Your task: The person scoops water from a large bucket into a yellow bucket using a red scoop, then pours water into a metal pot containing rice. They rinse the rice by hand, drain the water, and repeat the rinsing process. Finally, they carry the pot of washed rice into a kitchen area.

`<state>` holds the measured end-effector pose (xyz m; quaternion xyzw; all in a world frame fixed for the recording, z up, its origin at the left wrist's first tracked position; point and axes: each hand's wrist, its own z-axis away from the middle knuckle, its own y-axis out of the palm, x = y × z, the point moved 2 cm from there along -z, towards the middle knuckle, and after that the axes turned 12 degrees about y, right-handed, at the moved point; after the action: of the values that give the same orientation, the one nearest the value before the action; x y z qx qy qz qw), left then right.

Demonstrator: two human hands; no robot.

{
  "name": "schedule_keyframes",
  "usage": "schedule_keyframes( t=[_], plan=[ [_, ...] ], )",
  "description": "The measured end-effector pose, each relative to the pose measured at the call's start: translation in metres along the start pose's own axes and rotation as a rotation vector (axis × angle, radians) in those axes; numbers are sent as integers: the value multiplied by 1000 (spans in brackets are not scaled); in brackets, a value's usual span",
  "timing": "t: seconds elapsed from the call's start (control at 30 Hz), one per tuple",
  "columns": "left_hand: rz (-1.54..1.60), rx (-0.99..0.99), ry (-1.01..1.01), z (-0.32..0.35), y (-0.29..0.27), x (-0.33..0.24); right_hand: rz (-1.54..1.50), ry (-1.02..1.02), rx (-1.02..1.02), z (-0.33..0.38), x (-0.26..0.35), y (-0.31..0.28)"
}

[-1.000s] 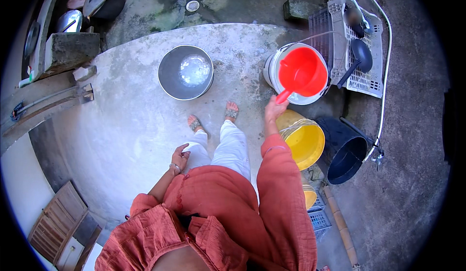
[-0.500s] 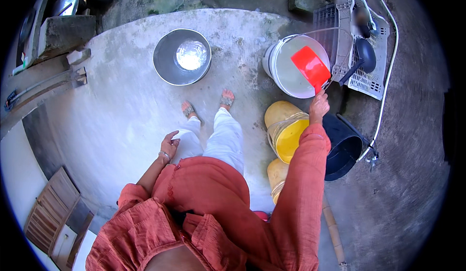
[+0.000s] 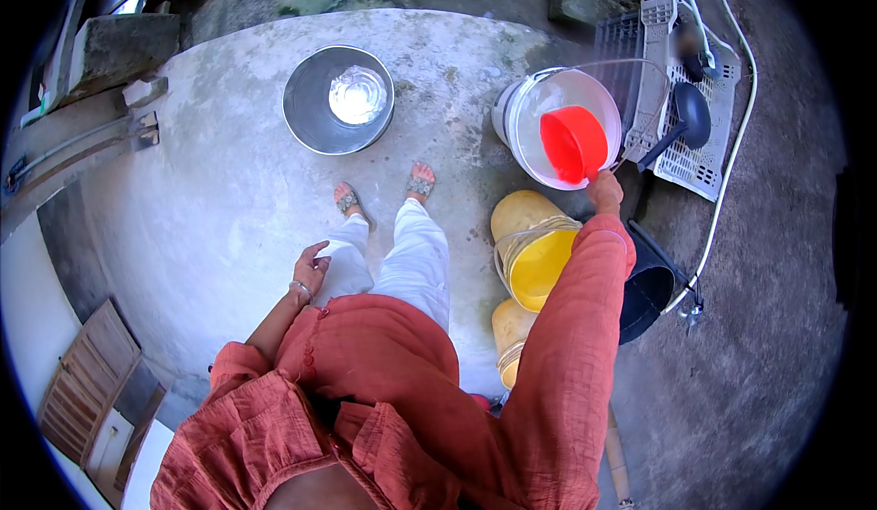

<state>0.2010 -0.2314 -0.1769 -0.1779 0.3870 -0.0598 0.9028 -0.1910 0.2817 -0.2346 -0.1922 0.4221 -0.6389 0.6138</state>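
Observation:
My right hand (image 3: 605, 192), arm stretched forward, is closed round the handle of a red plastic dipper (image 3: 574, 143). The dipper is tilted over the mouth of a white bucket (image 3: 512, 119), its cup inside the rim as seen from above. How much liquid the bucket holds I cannot make out. My left hand (image 3: 311, 270) hangs at my left thigh, holding nothing, its fingers loosely bent and apart. Ahead of my feet stands a round metal pot (image 3: 306, 113) with a shiny patch at its bottom.
Near the white bucket are a yellow bucket (image 3: 519, 216), a smaller yellow bucket (image 3: 508, 325) and a black bucket (image 3: 647, 293). A pale plastic crate (image 3: 699, 172) carries a dark pan (image 3: 692, 115). Along it runs a white hose (image 3: 738, 131). Concrete blocks (image 3: 123, 49) stand far left.
The red dipper has tipped over and come lower within the white bucket's mouth, and my right wrist has turned. My left hand still hangs by my thigh. The view has shifted slightly.

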Motion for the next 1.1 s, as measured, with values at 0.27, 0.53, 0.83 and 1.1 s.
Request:
schedule_keyframes(
  t=[0.27,0.53,0.83,1.1],
  plan=[
    [-37,40,9,-5,5,-17,-1492,201,783,64,-17,75],
    [-70,66,56,-13,11,-6,-1693,65,422,162,71,49],
    [-22,49,57,-2,10,3,-1456,-276,200,186,189,36],
    [47,-38,-18,25,-7,37,-720,-268,-101,209,336,40]
  ],
)
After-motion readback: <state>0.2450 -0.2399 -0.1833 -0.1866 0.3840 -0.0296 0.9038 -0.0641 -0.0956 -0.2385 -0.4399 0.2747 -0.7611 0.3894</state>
